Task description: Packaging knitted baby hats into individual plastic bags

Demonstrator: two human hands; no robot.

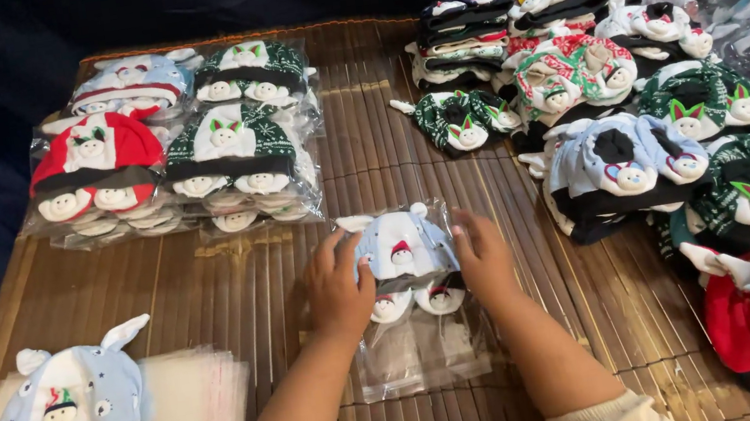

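Note:
A light blue baby hat with matching booties sits inside a clear plastic bag (415,331) on the brown bamboo mat (250,285). My left hand (339,288) presses the left side of the bagged hat (404,243). My right hand (483,259) holds its right side. The bag's open end points toward me.
Stacks of bagged hat sets (182,139) lie at the back left. Loose unbagged hats and booties (632,109) pile up on the right. A light blue hat with ears (68,410) rests on a stack of empty clear bags (190,418) at the front left.

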